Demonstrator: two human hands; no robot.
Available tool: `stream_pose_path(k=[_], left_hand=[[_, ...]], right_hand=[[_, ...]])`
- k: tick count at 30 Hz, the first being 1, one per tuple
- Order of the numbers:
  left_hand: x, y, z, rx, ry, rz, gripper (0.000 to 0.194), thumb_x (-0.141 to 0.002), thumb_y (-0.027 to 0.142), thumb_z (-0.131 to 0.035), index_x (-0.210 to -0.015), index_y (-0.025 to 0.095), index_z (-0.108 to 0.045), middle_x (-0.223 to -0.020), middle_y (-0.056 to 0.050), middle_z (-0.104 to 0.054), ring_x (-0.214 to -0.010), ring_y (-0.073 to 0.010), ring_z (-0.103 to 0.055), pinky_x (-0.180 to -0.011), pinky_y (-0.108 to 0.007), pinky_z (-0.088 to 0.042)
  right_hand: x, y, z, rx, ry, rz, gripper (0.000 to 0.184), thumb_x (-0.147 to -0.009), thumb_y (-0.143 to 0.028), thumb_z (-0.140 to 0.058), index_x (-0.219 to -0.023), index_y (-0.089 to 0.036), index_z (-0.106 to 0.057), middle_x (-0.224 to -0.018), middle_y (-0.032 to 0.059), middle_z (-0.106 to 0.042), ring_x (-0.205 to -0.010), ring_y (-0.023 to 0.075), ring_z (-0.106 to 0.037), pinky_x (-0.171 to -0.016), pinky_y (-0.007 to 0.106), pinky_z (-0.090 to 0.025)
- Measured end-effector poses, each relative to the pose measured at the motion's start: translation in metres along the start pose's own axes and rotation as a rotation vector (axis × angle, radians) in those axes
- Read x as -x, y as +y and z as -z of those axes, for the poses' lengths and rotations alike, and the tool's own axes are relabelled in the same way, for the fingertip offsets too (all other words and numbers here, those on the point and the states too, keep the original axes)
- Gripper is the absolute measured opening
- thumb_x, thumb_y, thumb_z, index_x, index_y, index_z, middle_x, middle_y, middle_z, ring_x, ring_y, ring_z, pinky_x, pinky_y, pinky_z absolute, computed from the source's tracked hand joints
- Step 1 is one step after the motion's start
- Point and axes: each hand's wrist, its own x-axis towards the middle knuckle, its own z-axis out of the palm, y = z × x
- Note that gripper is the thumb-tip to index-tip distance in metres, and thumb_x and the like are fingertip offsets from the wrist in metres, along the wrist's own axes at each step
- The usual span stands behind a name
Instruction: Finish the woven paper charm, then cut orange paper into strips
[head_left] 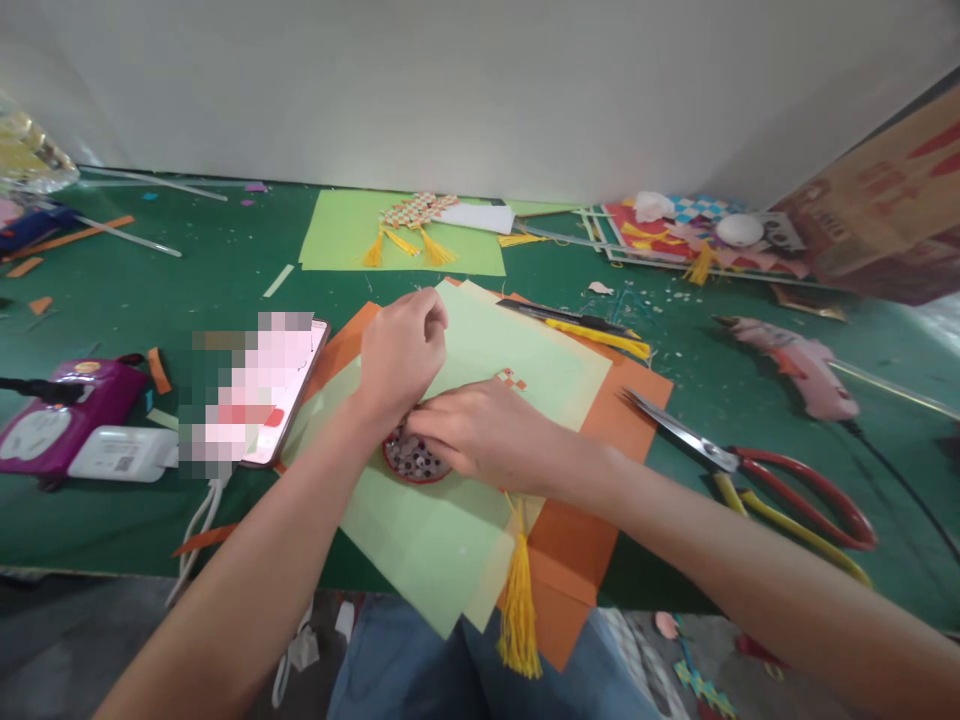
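Observation:
My left hand is curled above the green paper, its fingers bent inward, and whatever they may hold is hidden. My right hand lies low over the paper, fingers close together, fingertips on a round, red-rimmed piece with a dark-and-silver spotted face. The hands cover that piece's upper part. An orange-and-white checkered bit shows just beyond my right hand, and a yellow tassel hangs below the wrist. Light green sheets lie under both hands, over orange sheets.
Right of the papers are scissors and a glue gun. A black pen-like tool lies on the sheets. To the left are a phone and purple power strip. Behind sits a checkered tasselled ornament.

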Motion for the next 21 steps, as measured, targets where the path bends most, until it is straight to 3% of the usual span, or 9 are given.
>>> stream_pose_path(k=[11, 21], left_hand=[[-0.002, -0.001, 0.003, 0.018, 0.010, 0.001, 0.021, -0.067, 0.002, -0.043, -0.064, 0.021, -0.050, -0.067, 0.001, -0.063, -0.060, -0.0135, -0.053, -0.059, -0.027, -0.038], [-0.005, -0.007, 0.002, 0.076, 0.048, 0.044, 0.021, -0.068, 0.003, -0.041, -0.063, 0.021, -0.052, -0.065, 0.000, -0.063, -0.062, -0.0132, -0.057, -0.060, -0.025, -0.042]], right_hand=[[-0.009, -0.008, -0.001, 0.272, -0.008, 0.202, 0.023, -0.080, 0.002, -0.042, -0.084, -0.013, -0.059, -0.071, 0.0061, -0.066, -0.060, 0.0157, -0.055, -0.048, 0.030, -0.020], [-0.012, -0.006, 0.001, 0.314, -0.041, 0.200, 0.025, -0.078, 0.004, -0.040, -0.088, -0.011, -0.058, -0.068, 0.0043, -0.064, -0.056, 0.0154, -0.054, -0.045, 0.030, -0.019]])
